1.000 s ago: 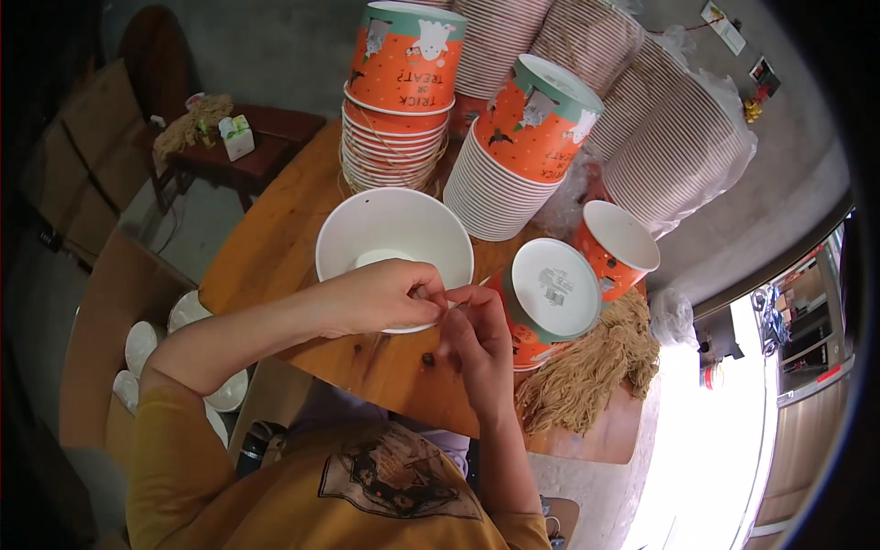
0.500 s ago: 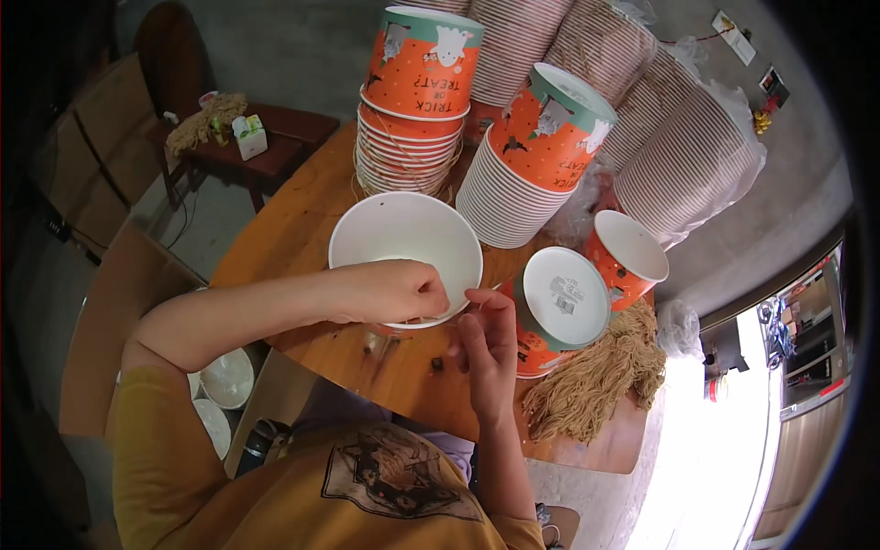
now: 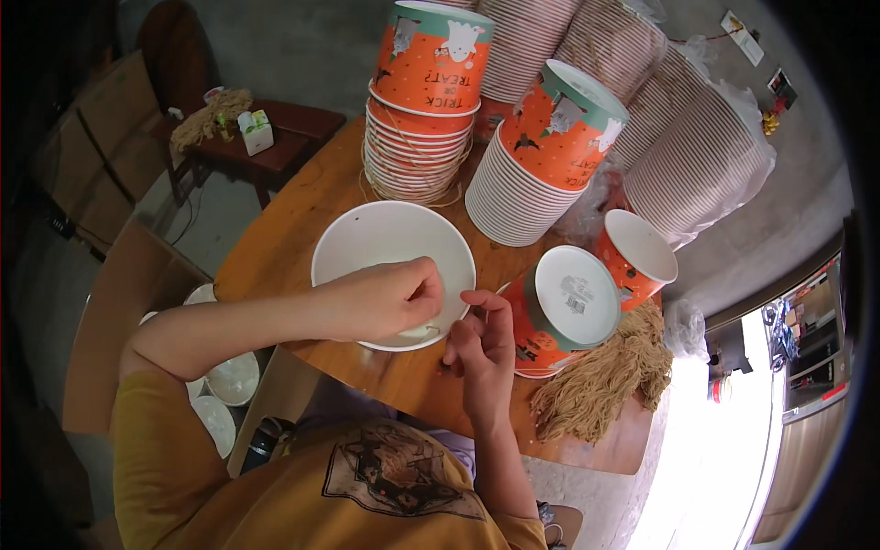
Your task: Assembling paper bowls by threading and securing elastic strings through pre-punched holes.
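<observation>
A: What is different from a second ago?

B: Very little in the hands themselves. The left hand (image 3: pixel 385 298) still lies over the near rim of the white paper bowl (image 3: pixel 376 238), and the right hand (image 3: pixel 481 344) still meets it at that edge. The view has shifted a bit, so the bowl and the cup stacks sit lower in the picture than before. The work at the rim looks unfinished, I judge.

A: How are the hands closed?

B: The left hand's grip is narrow, fingers curled and pinched at the bowl's rim. The right hand's fingertips are drawn together beside it; they may pinch a thin string, but it is too fine to tell.

A: Where is the bowl, and how does it point?

B: It stands on the wooden tabletop (image 3: pixel 302 220), just in front of the person, mouth up and tipped slightly toward the camera. It is round, so it has no long axis across; its axis runs up from the tabletop.

A: What lies around it?

B: Behind it, two stacks of orange printed cups (image 3: pixel 426 101), (image 3: pixel 541 156). To the right, an orange cup turned base-up (image 3: pixel 559 307), and a bundle of tan fibre strings (image 3: pixel 605 376) near the tabletop's edge.
</observation>
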`<state>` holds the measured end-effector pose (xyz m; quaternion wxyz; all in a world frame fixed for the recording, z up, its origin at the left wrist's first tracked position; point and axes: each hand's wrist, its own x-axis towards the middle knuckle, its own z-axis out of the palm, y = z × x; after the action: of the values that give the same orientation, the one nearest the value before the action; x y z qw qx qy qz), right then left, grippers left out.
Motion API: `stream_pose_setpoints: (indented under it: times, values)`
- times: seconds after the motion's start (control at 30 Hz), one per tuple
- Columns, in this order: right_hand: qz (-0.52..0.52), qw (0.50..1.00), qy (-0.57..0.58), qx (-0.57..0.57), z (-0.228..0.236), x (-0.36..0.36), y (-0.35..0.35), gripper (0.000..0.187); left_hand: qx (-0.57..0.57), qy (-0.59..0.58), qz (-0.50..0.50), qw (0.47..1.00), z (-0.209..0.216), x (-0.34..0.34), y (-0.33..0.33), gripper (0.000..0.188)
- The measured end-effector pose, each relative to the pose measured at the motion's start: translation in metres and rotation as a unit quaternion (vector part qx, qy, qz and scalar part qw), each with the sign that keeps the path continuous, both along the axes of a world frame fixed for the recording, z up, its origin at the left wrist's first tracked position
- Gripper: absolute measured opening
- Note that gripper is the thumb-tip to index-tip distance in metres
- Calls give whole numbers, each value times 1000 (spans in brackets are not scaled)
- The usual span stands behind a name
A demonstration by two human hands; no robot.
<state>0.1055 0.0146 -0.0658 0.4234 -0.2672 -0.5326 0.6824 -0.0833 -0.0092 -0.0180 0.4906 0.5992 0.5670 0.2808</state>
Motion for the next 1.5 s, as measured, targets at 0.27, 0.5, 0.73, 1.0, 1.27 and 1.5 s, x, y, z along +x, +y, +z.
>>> stream_pose_setpoints:
  times: [0.27,0.5,0.73,1.0,1.27,1.5]
  values:
    - [-10,1000,-6,10,-1,-4,-2,27,-78,-43,-36,995,2,5,-2,24]
    - [-12,1000,-9,4,-2,-4,-1,27,-76,-202,33,976,1,10,-4,16]
    - [-19,999,5,35,-7,-6,-2,31,-54,-186,52,980,-3,13,-4,25]
    - [-61,989,-104,84,-5,9,-10,30,-80,-180,23,980,1,10,-1,18]
    - [49,915,-285,282,40,29,-22,9,-93,-223,-18,970,5,9,1,13]
    - [151,977,-146,33,63,20,10,11,-96,-207,-49,972,2,12,-1,11]
